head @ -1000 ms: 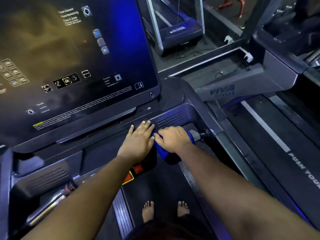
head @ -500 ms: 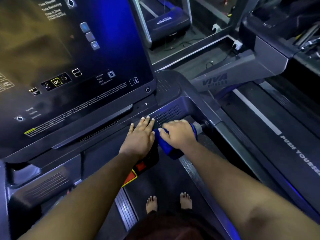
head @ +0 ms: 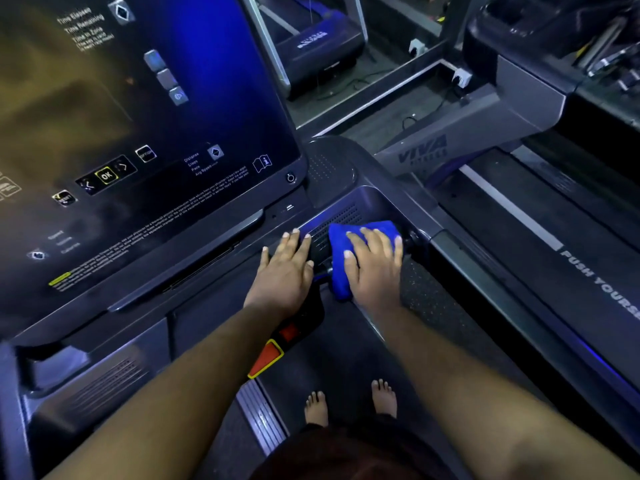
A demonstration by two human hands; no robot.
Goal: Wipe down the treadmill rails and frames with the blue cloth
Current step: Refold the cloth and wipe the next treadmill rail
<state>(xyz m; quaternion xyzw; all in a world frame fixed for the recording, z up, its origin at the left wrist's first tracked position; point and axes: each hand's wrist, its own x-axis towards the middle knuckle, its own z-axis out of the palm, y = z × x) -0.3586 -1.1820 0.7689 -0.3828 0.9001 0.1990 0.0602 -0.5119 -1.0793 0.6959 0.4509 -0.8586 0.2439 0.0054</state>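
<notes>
Head view: only cam I've got, looking down over both arms at the treadmill console [head: 311, 216].
Right hand [head: 375, 268]: lying flat on the blue cloth [head: 341, 252], fingers straight and a bit spread, pressing it down rather than curled round it.
Blue cloth: bunched under that palm, sitting on the grille part of the frame right below the big screen [head: 138, 133], at the right-hand corner. One end pokes out toward me past the thumb.
Left hand [head: 285, 271]: just beside the cloth, palm down on the frame ledge, fingers straight and together, holding nothing.
Stop key [head: 266, 355]: red and yellow tab peeking out under my left wrist.
Feet [head: 315, 408]: bare, on the belt.
Next machine [head: 420, 152]: off to the right, "VIVA" on its cover.
</notes>
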